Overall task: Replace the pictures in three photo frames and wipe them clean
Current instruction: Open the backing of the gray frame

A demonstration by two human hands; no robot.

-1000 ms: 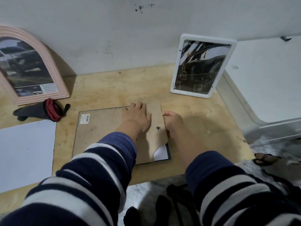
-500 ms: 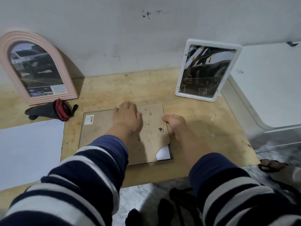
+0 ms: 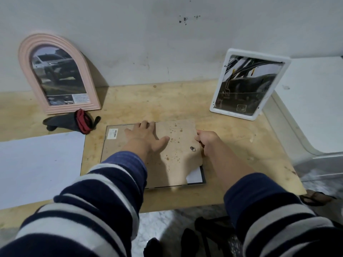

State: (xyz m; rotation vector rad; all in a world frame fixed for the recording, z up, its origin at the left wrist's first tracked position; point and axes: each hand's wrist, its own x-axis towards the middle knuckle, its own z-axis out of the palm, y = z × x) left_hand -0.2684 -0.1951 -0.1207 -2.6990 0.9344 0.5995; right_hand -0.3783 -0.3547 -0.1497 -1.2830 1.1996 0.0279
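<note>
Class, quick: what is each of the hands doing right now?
Left hand: open, pressing flat on the backing board.
Right hand: grips the backing board's right edge.

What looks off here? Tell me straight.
The backing board of the face-down frame sits askew: its right edge is lifted in the right hand, baring white paper at the near right corner. It is also speckled with brown spots.
</note>
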